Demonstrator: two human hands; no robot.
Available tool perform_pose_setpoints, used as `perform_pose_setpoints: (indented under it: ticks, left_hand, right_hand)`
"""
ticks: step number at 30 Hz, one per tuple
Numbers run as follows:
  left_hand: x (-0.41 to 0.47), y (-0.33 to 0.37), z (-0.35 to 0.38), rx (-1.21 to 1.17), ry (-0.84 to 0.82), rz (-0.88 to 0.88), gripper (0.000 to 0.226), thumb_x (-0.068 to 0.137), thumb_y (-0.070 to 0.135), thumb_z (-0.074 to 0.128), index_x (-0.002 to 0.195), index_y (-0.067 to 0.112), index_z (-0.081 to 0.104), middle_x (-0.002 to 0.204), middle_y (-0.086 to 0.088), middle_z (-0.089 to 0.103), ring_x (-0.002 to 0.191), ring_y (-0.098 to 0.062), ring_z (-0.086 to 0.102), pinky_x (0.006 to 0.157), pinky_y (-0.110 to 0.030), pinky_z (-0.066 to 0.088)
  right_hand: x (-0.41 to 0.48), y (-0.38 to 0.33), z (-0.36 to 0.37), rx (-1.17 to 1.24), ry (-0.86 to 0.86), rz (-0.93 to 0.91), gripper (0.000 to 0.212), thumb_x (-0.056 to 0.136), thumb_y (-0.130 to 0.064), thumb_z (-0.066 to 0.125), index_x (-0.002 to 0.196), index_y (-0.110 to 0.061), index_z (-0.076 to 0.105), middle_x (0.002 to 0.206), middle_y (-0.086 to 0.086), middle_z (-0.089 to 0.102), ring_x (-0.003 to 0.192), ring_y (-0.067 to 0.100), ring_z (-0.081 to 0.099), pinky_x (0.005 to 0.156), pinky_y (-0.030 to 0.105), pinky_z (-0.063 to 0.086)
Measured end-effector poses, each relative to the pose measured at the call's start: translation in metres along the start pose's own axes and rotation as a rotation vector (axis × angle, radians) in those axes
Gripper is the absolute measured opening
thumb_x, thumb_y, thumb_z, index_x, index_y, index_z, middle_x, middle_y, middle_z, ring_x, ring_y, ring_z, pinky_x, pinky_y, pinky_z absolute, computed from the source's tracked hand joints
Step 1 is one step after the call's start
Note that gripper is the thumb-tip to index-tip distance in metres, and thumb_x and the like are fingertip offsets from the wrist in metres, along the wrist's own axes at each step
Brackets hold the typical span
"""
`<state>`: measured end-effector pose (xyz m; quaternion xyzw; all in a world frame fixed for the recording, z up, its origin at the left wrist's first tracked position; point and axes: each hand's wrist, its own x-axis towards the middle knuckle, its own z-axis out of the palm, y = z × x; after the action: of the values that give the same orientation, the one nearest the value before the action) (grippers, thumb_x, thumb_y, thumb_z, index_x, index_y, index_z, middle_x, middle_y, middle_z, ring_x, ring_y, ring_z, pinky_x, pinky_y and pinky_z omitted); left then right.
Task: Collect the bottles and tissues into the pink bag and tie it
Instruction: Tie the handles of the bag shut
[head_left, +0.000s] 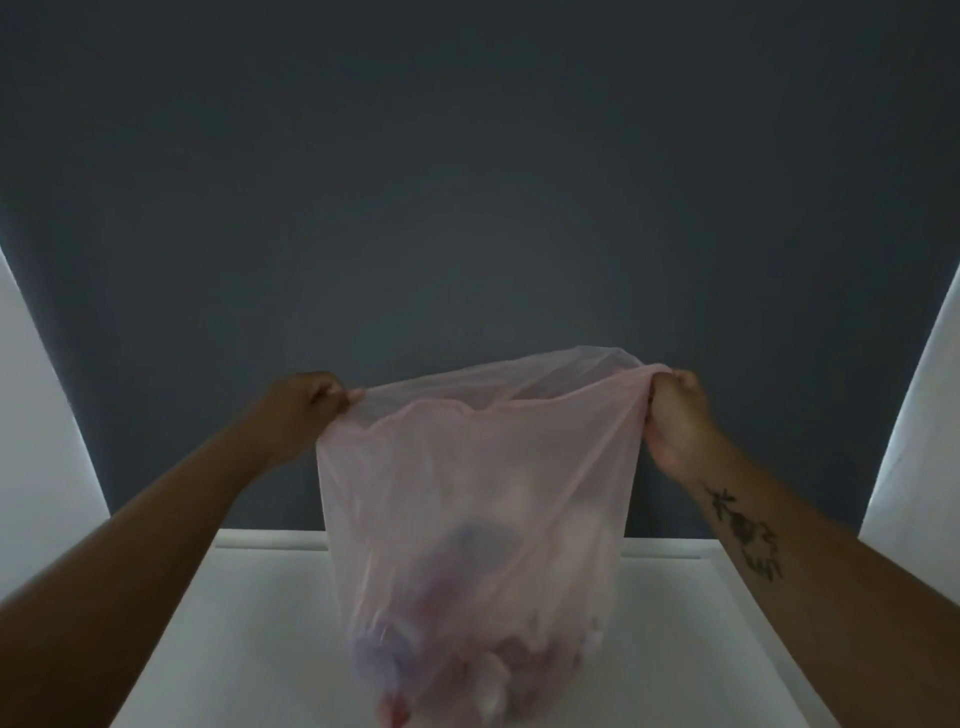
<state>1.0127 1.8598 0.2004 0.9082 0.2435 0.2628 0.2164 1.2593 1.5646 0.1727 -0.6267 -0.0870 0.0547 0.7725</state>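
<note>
surroundings: dark grey wall (467, 182) ahead, white table (249, 623) below me
bag: pink bag (467, 519) held over the table, mouth stretched wide, untied
contents: blurry bottles/tissues, can't tell which
hands: left hand (306, 405) and right hand (675, 410), fingers pinching the rim

Pink bag (483, 499) in my grip is thin plastic film, translucent, slightly glossy, creased and gathered where my left hand (306, 402) and right hand (678, 410) bunch its rim. Contents show through only as soft blurs (material can't be told). Table (249, 623) under it is white, smooth, matt, with a plain raised edge at the far side. Far wall (467, 182) is dark grey, flat matt paint, no texture visible.
</note>
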Motion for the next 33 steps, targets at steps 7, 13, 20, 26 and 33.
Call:
perform_pose_setpoints:
  ticks: [7, 13, 20, 26, 33]
  left_hand:
    - [-0.022, -0.019, 0.031, -0.674, 0.165, -0.311, 0.074, 0.085, 0.079, 0.041, 0.086, 0.01, 0.067, 0.091, -0.016, 0.069, 0.087, -0.03, 0.066, 0.086, -0.049, 0.053]
    - [-0.047, 0.025, 0.048, -0.608, 0.255, -0.236, 0.087, 0.077, 0.065, 0.07, 0.137, 0.011, 0.039, 0.13, -0.014, 0.048, 0.109, -0.025, 0.052, 0.094, -0.04, 0.045]
    - [-0.093, 0.037, 0.11, 0.355, 0.272, 0.176, 0.068, 0.075, 0.08, 0.042, 0.104, 0.024, 0.066, 0.129, -0.006, 0.059, 0.126, -0.036, 0.049, 0.102, -0.055, 0.037]
    - [-0.066, 0.053, 0.122, 0.371, -0.24, -0.123, 0.087, 0.083, 0.081, 0.046, 0.147, 0.023, 0.035, 0.138, -0.003, 0.055, 0.133, -0.028, 0.044, 0.105, -0.047, 0.03]
    - [-0.051, 0.036, 0.1, 0.035, 0.055, 0.17, 0.027, 0.084, 0.018, 0.053, 0.096, 0.016, 0.077, 0.104, -0.008, 0.069, 0.099, -0.032, 0.065, 0.086, -0.034, 0.046]
  right_hand:
    - [-0.02, -0.011, 0.013, 0.25, 0.002, 0.115, 0.016, 0.095, -0.025, 0.039, 0.084, -0.016, 0.046, 0.073, 0.0, 0.041, 0.06, 0.014, 0.043, 0.057, 0.028, 0.041]
    - [-0.031, -0.01, 0.012, 0.063, -0.188, 0.038, 0.024, 0.098, -0.029, 0.056, 0.11, -0.008, 0.058, 0.099, 0.004, 0.062, 0.082, 0.015, 0.063, 0.067, 0.027, 0.054]
    - [-0.03, -0.001, 0.008, -0.169, -0.023, -0.084, 0.032, 0.102, -0.034, 0.044, 0.094, -0.009, 0.063, 0.086, 0.006, 0.061, 0.072, 0.017, 0.058, 0.066, 0.03, 0.048]
    - [-0.035, 0.001, 0.005, -0.183, -0.006, -0.093, 0.048, 0.102, -0.047, 0.033, 0.126, -0.011, 0.055, 0.101, 0.002, 0.061, 0.087, 0.015, 0.059, 0.085, 0.035, 0.047]
    - [-0.039, 0.001, -0.022, -0.589, -0.311, -0.084, 0.068, 0.069, -0.057, 0.078, 0.119, -0.016, 0.058, 0.119, -0.004, 0.058, 0.103, 0.013, 0.059, 0.071, 0.026, 0.049]
